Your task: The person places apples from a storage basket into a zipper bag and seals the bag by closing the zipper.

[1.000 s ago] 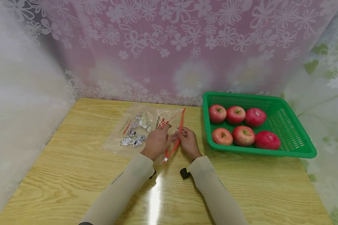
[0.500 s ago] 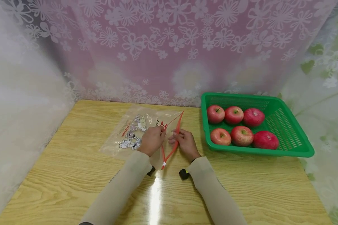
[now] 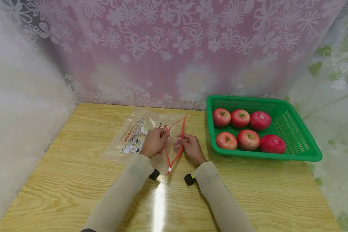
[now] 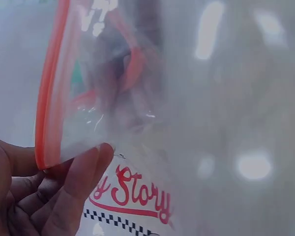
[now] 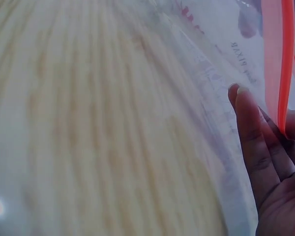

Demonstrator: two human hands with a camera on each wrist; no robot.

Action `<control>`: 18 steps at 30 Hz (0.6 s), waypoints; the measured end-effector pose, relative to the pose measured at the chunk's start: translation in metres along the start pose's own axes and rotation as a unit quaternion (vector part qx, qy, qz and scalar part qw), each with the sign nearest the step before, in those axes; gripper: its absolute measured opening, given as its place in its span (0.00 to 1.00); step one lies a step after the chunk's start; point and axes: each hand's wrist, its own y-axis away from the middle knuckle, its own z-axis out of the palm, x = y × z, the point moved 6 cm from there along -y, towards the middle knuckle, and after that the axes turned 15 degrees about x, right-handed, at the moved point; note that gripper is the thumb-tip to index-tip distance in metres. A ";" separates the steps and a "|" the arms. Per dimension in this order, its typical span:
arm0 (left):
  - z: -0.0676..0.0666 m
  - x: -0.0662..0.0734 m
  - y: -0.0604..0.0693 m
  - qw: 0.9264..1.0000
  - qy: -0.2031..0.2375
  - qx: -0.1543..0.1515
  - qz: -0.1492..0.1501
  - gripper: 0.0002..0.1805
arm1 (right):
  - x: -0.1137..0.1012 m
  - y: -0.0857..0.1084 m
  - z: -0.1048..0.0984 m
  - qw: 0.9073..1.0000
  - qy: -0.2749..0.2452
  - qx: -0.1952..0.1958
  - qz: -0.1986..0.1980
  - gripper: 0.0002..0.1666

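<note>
Bag (image 3: 134,137) lies on the table (image 3: 249,193) left of the basket (image 3: 266,156), left hand (image 3: 155,141) and right hand (image 3: 192,147) each pinching one side of its parted red zip (image 3: 183,127); uneven pulling could strain the white slider (image 3: 169,169) or tear the bag.

On the clear zip bag (image 3: 156,120), near the back edge of the wooden table (image 3: 75,183), red script (image 4: 142,194) reads "y Story", its start hidden. Small "PIXAR" lettering (image 5: 238,57) runs sideways near the red zip edge (image 3: 184,124); the red line "it's playtime!" (image 3: 129,133) lies toward the opposite edge. Print on the right sleeve (image 3: 224,195) is illegible.
</note>
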 end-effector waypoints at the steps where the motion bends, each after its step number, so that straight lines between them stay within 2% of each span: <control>1: -0.001 -0.002 0.000 1.000 0.011 0.002 -0.008 0.12 | 0.000 0.000 0.000 1.000 0.003 0.000 -0.001 0.14; 4: -0.005 -0.006 0.001 0.998 0.051 0.008 -0.036 0.12 | 0.000 -0.001 -0.002 1.000 0.009 0.002 0.000 0.14; 7: -0.008 -0.010 0.003 0.992 0.106 0.007 -0.068 0.12 | 0.002 -0.002 -0.004 1.000 0.013 0.008 0.009 0.14; 10: -0.013 -0.011 0.004 0.980 0.170 0.006 -0.101 0.12 | 0.004 -0.003 -0.005 1.000 0.012 0.012 0.023 0.14; 13: -0.020 -0.010 0.007 0.965 0.227 0.002 -0.128 0.13 | 0.005 -0.003 -0.006 0.999 0.014 0.014 0.031 0.14; 16: -0.028 -0.007 0.009 0.955 0.259 0.003 -0.146 0.14 | 0.006 -0.005 -0.007 0.999 0.017 0.012 0.035 0.14; 18: -0.034 -0.005 0.010 0.950 0.269 0.006 -0.155 0.14 | 0.008 -0.006 -0.009 0.999 0.017 0.010 0.041 0.14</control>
